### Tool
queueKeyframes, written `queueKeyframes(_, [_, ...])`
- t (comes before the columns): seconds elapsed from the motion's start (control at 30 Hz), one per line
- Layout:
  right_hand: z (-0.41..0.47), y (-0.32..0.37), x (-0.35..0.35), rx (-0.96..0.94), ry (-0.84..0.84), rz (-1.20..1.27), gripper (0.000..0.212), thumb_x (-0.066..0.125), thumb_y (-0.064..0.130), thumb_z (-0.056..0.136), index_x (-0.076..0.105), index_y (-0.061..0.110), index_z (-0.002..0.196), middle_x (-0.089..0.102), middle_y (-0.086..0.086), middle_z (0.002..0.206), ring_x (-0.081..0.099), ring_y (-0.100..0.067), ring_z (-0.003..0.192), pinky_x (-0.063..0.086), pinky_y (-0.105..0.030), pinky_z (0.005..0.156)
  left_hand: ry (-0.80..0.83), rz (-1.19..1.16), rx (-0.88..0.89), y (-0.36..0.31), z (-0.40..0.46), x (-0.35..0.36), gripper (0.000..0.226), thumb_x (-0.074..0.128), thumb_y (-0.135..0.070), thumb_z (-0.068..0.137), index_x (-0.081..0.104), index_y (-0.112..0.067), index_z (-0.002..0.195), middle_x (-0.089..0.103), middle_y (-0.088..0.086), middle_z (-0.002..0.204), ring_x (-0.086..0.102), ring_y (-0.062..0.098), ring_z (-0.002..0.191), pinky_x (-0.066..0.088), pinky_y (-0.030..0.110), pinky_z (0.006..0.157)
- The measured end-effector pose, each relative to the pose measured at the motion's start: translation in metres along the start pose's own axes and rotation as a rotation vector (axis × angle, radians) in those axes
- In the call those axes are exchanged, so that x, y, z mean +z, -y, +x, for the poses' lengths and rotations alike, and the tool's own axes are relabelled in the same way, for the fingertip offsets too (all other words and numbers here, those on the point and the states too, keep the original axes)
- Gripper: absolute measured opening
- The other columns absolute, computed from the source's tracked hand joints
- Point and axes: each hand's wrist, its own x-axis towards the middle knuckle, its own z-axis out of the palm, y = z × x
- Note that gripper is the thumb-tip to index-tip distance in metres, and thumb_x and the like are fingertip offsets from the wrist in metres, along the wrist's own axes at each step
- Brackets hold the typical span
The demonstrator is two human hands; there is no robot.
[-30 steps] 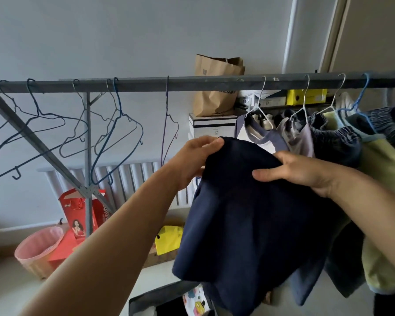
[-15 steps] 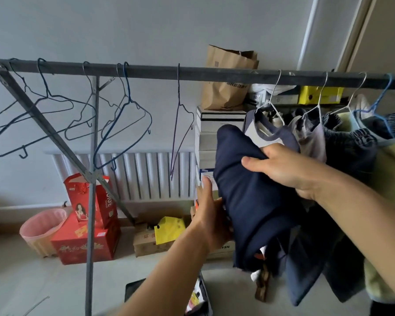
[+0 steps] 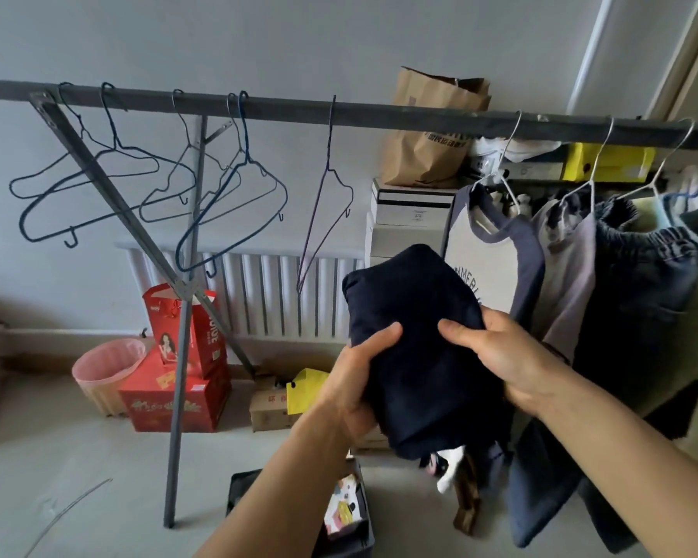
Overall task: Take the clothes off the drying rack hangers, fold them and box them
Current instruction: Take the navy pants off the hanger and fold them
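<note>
A pale grey wall backs the scene, with a white radiator (image 3: 258,292) low against it and a grey floor below. Across the top runs the dark bar of the drying rack (image 3: 379,116), its slanted legs meeting at about nine o'clock from the picture's centre. Bare wire hangers (image 3: 226,203) dangle from the bar toward ten and eleven o'clock, and a single thin hanger (image 3: 327,203) hangs alone near twelve. At the centre, the folded navy garment (image 3: 416,340) is held up in front of the rack, off any hanger. The left hand (image 3: 359,376) grips its lower left edge, thumb curled over the front and fingers hidden behind the cloth. The right hand (image 3: 496,356) holds the right edge, thumb laid across the front and fingers wrapped behind. At two and three o'clock, clothes remain on hangers: a white tee with grey sleeves (image 3: 484,267), a pale lilac top (image 3: 565,267) and dark elastic-waist trousers (image 3: 637,283). Behind them sit stacked white boxes (image 3: 408,211) topped by a brown paper bag (image 3: 428,143). At eight o'clock stand red gift boxes (image 3: 178,376) and a pink bin (image 3: 105,372). At six o'clock, beneath the forearms, lies a dark box (image 3: 242,493), mostly hidden.
</note>
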Motion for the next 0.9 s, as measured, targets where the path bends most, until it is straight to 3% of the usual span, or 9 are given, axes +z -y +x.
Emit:
queueKeyframes(0.13, [0.011, -0.005, -0.008, -0.113, -0.143, -0.299, 0.039, 0.063, -0.002, 0.086, 0.052, 0.015, 0.119, 0.061, -0.004, 0.106, 0.059, -0.008, 0.084, 0.046, -0.018, 0.070, -0.115, 0.284, 0.208, -0.003, 0.002, -0.009, 0.046, 0.071, -0.002, 0.078, 0.061, -0.014, 0.121, 0.073, 0.013, 0.107, 0.071, 0.029, 0.097, 0.057, 0.042, 0.084])
queueKeyframes(0.23, [0.017, 0.012, -0.010, -0.407, -0.159, -0.374, 0.030, 0.063, 0.013, 0.090, 0.055, 0.018, 0.117, 0.058, 0.001, 0.107, 0.054, 0.001, 0.089, 0.041, -0.005, 0.074, -0.083, 0.604, 0.331, -0.008, -0.004, -0.019, 0.049, 0.068, 0.005, 0.080, 0.061, -0.018, 0.123, 0.073, 0.005, 0.108, 0.069, 0.022, 0.103, 0.053, 0.040, 0.094])
queueKeyframes(0.3, [0.016, 0.028, -0.003, -0.518, -0.009, -0.448, 0.024, 0.064, 0.040, 0.087, 0.061, 0.026, 0.106, 0.058, 0.008, 0.108, 0.052, -0.004, 0.103, 0.041, -0.016, 0.089, -0.062, 0.773, 0.373, -0.011, -0.010, -0.023, 0.049, 0.069, 0.004, 0.080, 0.061, -0.016, 0.123, 0.073, 0.003, 0.108, 0.068, 0.020, 0.105, 0.052, 0.040, 0.096])
queueKeyframes(0.37, [0.016, 0.039, 0.007, -0.598, 0.072, -0.685, 0.033, 0.062, 0.061, 0.078, 0.063, 0.029, 0.089, 0.056, 0.012, 0.104, 0.049, -0.010, 0.108, 0.038, -0.032, 0.092, -0.059, 0.857, 0.375, -0.012, -0.017, -0.025, 0.048, 0.069, 0.004, 0.080, 0.061, -0.017, 0.122, 0.073, 0.002, 0.107, 0.069, 0.018, 0.103, 0.053, 0.040, 0.095])
queueKeyframes(0.43, [0.014, 0.046, 0.022, -0.664, 0.064, -0.957, 0.037, 0.063, 0.062, 0.078, 0.059, 0.026, 0.077, 0.056, 0.009, 0.097, 0.048, -0.013, 0.102, 0.037, -0.037, 0.088, -0.067, 0.882, 0.378, -0.015, -0.025, -0.025, 0.048, 0.067, 0.006, 0.081, 0.060, -0.016, 0.123, 0.073, 0.001, 0.105, 0.069, 0.015, 0.100, 0.055, 0.031, 0.090])
queueKeyframes(0.5, [0.014, 0.046, 0.037, -0.710, 0.058, -1.065, 0.031, 0.060, 0.049, 0.087, 0.052, 0.024, 0.071, 0.055, 0.006, 0.089, 0.049, -0.017, 0.097, 0.036, -0.035, 0.083, -0.085, 0.892, 0.371, -0.017, -0.034, -0.026, 0.049, 0.065, 0.010, 0.081, 0.060, -0.013, 0.124, 0.074, -0.002, 0.101, 0.070, 0.011, 0.095, 0.054, 0.021, 0.081])
queueKeyframes(0.6, [0.025, 0.044, 0.055, -0.614, 0.059, -0.965, 0.037, 0.050, 0.037, 0.097, 0.042, 0.020, 0.064, 0.051, 0.001, 0.074, 0.051, -0.023, 0.083, 0.034, -0.033, 0.071, -0.121, 0.896, 0.324, -0.022, -0.045, -0.034, 0.046, 0.068, 0.006, 0.081, 0.061, -0.014, 0.123, 0.074, -0.003, 0.099, 0.071, 0.011, 0.093, 0.055, 0.020, 0.077])
queueKeyframes(0.73, [0.048, 0.026, 0.081, -0.253, 0.122, -0.591, 0.043, 0.040, 0.035, 0.102, 0.037, 0.018, 0.062, 0.039, 0.002, 0.064, 0.042, -0.018, 0.065, 0.032, -0.033, 0.063, -0.085, 0.795, 0.119, -0.036, -0.057, -0.052, 0.031, 0.069, -0.005, 0.084, 0.066, -0.019, 0.111, 0.075, 0.000, 0.100, 0.072, 0.017, 0.092, 0.059, 0.029, 0.080])
queueKeyframes(0.9, [0.064, -0.003, 0.107, -0.236, 0.045, -0.911, 0.043, 0.042, 0.053, 0.096, 0.052, 0.016, 0.078, 0.059, -0.004, 0.079, 0.053, -0.022, 0.072, 0.039, -0.036, 0.070, -0.169, 0.458, -0.027, -0.027, -0.066, -0.095, 0.024, 0.067, -0.005, 0.084, 0.067, -0.015, 0.106, 0.076, 0.007, 0.096, 0.073, 0.021, 0.082, 0.060, 0.031, 0.072])
